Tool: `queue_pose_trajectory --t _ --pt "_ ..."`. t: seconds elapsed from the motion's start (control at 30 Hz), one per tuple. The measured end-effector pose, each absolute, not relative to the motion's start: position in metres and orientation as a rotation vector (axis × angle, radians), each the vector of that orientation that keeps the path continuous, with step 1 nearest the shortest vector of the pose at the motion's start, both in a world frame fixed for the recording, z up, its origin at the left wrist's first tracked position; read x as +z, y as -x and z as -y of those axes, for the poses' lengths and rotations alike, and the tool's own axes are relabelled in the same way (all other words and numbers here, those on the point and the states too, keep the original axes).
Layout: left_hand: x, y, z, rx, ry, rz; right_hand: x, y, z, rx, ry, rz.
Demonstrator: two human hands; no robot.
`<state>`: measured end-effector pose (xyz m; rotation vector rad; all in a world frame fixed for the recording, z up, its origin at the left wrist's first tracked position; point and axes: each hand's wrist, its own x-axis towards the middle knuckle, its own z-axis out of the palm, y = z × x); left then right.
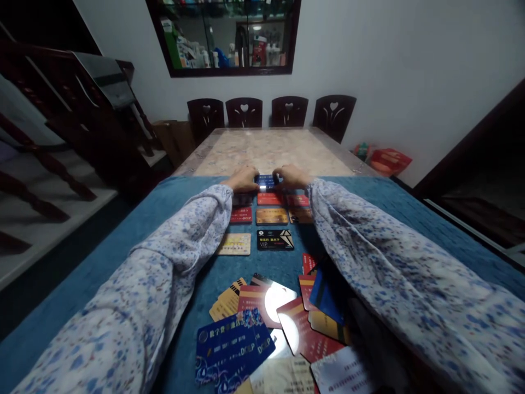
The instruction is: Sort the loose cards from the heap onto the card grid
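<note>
Both my arms reach forward over the blue cloth. My left hand (pixel 243 179) grips the left edge of a blue card (pixel 266 183), and my right hand (pixel 293 178) grips its right edge. The blue card is at the far end of rows of cards, on or just above the cloth; which one I cannot tell. Nearer than it lie a red card (pixel 270 199), a gold card (pixel 272 216) and a black VIP card (pixel 275 239). To their left are a red card (pixel 241 215) and a cream card (pixel 234 244). My right sleeve partly covers the right column.
A loose heap of cards lies close to me, with blue DCEP cards (pixel 233 350), red cards (pixel 303 331) and a white card (pixel 342 372). The blue cloth (pixel 135 246) covers the near table. Dark chairs (pixel 244 112) stand at the far end, a red bag (pixel 389 160) at right.
</note>
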<state>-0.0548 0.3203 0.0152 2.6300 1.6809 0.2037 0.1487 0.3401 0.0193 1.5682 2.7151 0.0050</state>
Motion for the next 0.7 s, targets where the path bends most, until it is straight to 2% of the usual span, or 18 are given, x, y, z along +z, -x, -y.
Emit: queue_pose_trajectory --t 0.7 --pt "0.011 0.038 -0.324 -0.057 -2.503 -1.771 0.004 -0.154 -0.350 -0.160 -1.554 -2.723"
